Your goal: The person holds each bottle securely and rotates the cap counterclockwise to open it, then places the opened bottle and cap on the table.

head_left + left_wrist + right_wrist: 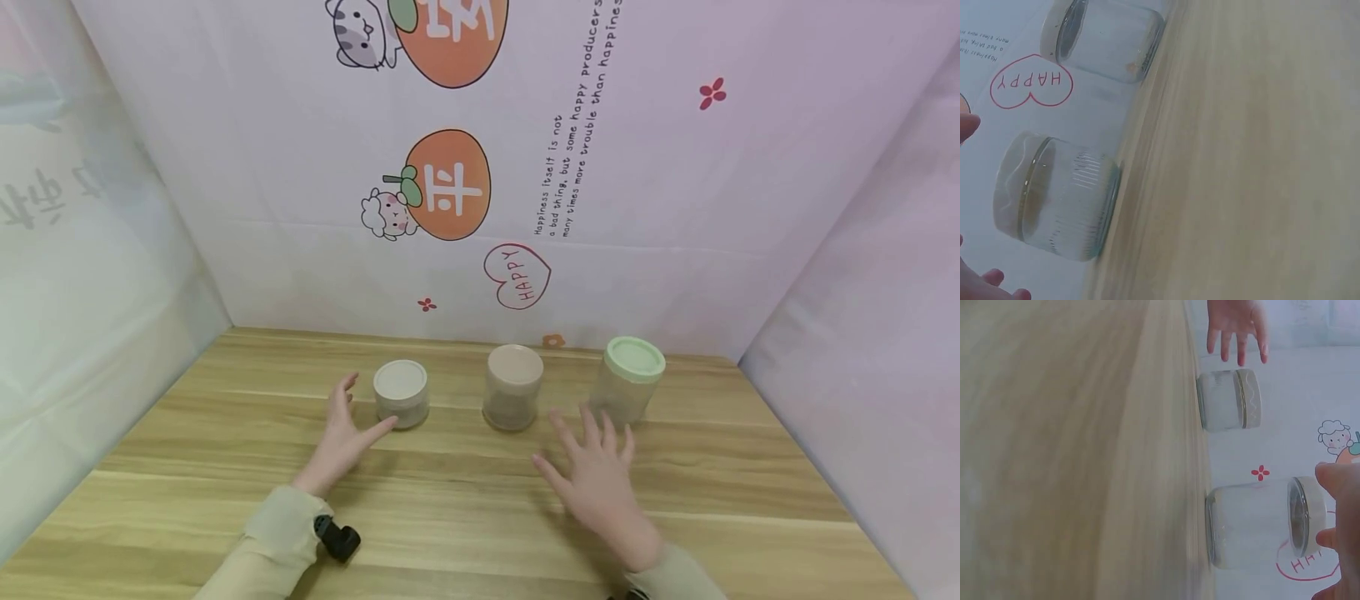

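Note:
A short glass jar with a white lid [401, 398] stands on the table, and my left hand [341, 437] is beside it, thumb and fingers spread apart at its near left side. In the left wrist view that jar [1063, 197] shows ribbed clear glass, with fingertips [991, 281] at the frame's edge. To its right is a taller jar with a beige-pink lid [513, 387]. Farther right, a tall jar with a light green lid [628, 379] stands upright. My right hand [596, 479] hovers in front of these two, fingers spread, holding nothing; its fingertips overlap the green-lidded jar's base.
The wood-grain table [450, 517] ends at a white printed cloth wall [637, 283] close behind the jars. Cloth walls also rise at the left [97, 275] and right [862, 333]. A black device [339, 537] is strapped to the left wrist.

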### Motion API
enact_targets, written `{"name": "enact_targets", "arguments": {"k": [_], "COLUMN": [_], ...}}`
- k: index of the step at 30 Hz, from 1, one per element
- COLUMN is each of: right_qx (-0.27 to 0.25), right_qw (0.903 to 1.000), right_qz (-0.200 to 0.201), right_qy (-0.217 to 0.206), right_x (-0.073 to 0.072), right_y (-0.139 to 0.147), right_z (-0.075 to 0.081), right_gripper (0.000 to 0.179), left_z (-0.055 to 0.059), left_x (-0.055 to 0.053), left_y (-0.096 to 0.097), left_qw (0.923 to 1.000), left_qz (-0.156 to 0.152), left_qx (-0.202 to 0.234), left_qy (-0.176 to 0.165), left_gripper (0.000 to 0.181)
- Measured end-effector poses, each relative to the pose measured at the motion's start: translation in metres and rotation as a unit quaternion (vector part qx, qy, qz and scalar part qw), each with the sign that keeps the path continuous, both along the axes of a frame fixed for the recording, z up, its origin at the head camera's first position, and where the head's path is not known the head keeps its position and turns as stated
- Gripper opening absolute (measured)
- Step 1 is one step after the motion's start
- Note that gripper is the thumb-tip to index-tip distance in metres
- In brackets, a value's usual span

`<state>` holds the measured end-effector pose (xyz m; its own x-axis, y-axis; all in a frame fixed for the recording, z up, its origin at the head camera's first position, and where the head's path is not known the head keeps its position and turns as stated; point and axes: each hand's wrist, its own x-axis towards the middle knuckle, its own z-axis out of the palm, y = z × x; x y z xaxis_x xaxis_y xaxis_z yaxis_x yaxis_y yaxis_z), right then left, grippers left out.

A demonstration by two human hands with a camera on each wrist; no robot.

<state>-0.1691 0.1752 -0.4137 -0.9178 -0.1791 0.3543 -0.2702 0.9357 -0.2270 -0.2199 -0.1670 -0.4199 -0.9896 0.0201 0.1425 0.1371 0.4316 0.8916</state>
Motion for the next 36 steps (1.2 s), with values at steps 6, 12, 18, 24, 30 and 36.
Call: {"name": "enact_targets", "arguments": {"k": [6,12,18,24,30,36], "right_qx": [-0.021,-0.026,-0.02,-0.02,-0.03,-0.041], "right_qw": [0.9994,0.9987,0.9978,0.9971,0.996,0.9939], "right_qz": [0.016,0.026,0.031,0.036,0.05,0.067], "right_qy": [0.022,0.037,0.056,0.064,0.068,0.077], "right_x": [-0.004,-0.005,-0.007,-0.009,-0.011,-0.015], "right_y": [-0.009,-0.017,-0.024,-0.031,-0.041,-0.053], "right_z": [-0.001,-0.002,-0.003,-0.004,0.0,-0.001], "right_gripper": [0.064,0.062,0.061,0.06,0.059,0.056], "left_z": [-0.008,-0.014,-0.02,-0.025,-0.028,-0.029], "left_x": [-0.011,-0.019,-0.026,-0.033,-0.038,-0.04], "left_y": [0.004,0.007,0.012,0.015,0.016,0.019], "left_qw": [0.9992,0.9972,0.9944,0.9926,0.9923,0.9923], "left_qz": [0.003,0.021,0.014,0.0,-0.008,-0.01], "left_qx": [0.04,0.069,0.102,0.12,0.123,0.123], "left_qy": [-0.004,-0.019,-0.023,-0.018,-0.013,-0.013], "left_gripper": [0.098,0.098,0.1,0.099,0.102,0.103]}}
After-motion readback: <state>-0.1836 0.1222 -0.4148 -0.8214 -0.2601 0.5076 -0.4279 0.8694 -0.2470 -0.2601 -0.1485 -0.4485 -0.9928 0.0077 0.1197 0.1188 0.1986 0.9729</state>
